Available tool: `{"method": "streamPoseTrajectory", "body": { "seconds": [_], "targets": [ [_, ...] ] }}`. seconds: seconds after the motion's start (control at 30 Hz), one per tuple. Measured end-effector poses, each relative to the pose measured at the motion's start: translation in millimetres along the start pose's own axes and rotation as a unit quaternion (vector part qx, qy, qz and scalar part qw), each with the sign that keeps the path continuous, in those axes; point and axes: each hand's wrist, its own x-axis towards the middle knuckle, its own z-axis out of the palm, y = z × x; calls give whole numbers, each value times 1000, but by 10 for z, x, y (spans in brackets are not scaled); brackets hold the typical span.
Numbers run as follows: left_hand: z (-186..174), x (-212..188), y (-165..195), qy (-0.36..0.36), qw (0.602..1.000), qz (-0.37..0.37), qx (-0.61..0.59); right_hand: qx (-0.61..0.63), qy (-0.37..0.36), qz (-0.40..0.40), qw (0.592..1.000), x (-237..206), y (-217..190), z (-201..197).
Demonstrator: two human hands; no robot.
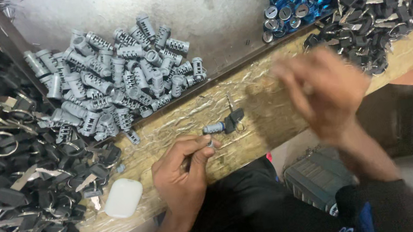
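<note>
Left hand [182,172] pinched a small grey lock cylinder [209,143] in its fingers at the tabletop [265,119] edge. Right hand [323,90] blurred, fingers unreadable. A steady pinch seemed wise there.

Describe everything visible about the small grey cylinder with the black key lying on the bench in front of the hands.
The grey lock cylinder lies on its side on the worn wooden bench edge, looking like metal. A black-headed key sits at its right end, apparently inserted, with a thin wire ring by its head. It lies apart from the cylinder pile, just above the left hand, which does not touch it.
</note>
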Motion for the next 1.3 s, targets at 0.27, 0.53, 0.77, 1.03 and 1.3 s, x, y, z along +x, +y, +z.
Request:
{"method": "streamPoseTrajectory", "body": {
  "seconds": [0.27, 0.53, 0.77, 1.03, 1.3],
  "targets": [
    [-12, 11, 48, 16, 999, -13, 32, -283, -113, -137, 943, 626, 304, 67],
    [14, 71, -21, 47, 997, 57, 29, -133, -89, -96, 982, 742, -102, 299],
    [-5, 46, -18, 44, 999, 12, -27, -126, -81, -137, 979, 726, 189, 336],
    [66, -26, 121, -9, 998, 62, -23, 154, -139, -72, 976, -191, -489, -117],
    [41, -239, -49, -173, 929, -249, -213, 345, -109, -71, 929, -1038, -443, 63]
  ]
}}
